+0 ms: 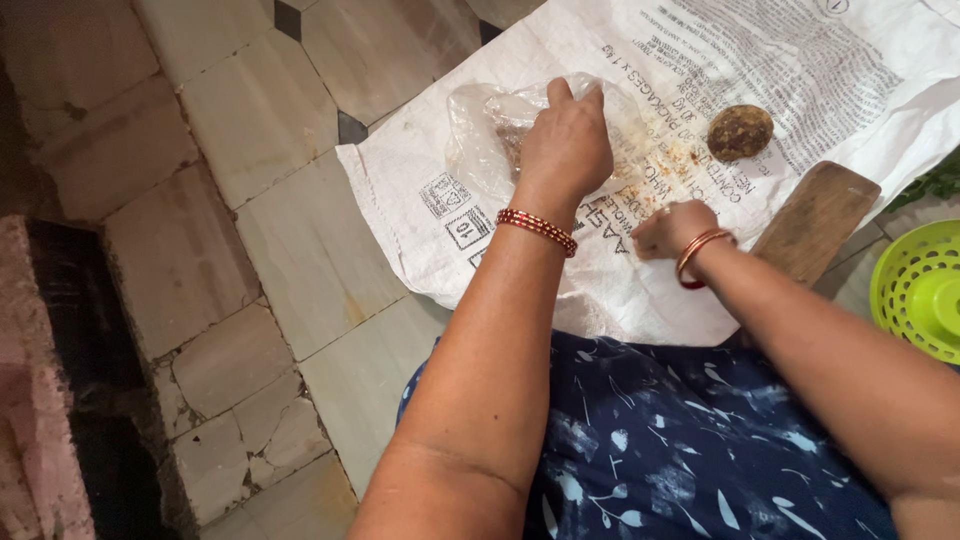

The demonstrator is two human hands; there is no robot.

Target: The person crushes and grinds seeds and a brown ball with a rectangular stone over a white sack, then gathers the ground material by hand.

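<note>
Dark blue cloth with a pale leaf print (690,450) fills the bottom of the view, the person's lap, and both bare forearms reach forward over it. Beyond lies the tiled floor (260,230), pale and cracked in places, with plenty of open room to the left of the work. Spread on the floor is a white woven sack (800,90), laid flat, probably to keep food off the tiles; its near-left edge runs diagonally and its corner lies just past the left wrist.

On the sack, the left hand (565,140) presses down on a crumpled clear plastic bag (480,130), fingers curled over its top and closed on the film, apparently to hold it steady; something brownish shows inside, too blurred to name. The right hand (672,228) rests low on the sack just beside it, its grip drawn into a loose fist, and I cannot tell whether it pinches anything. Brown crumbs (665,155) are scattered between the hands.

A wooden board (815,220) lies at the sack's right edge, close to the right wrist. A green plastic basket (920,290) sits at the far right, cut by the frame. A round brown lump (740,132) lies apart, further up the sack.
</note>
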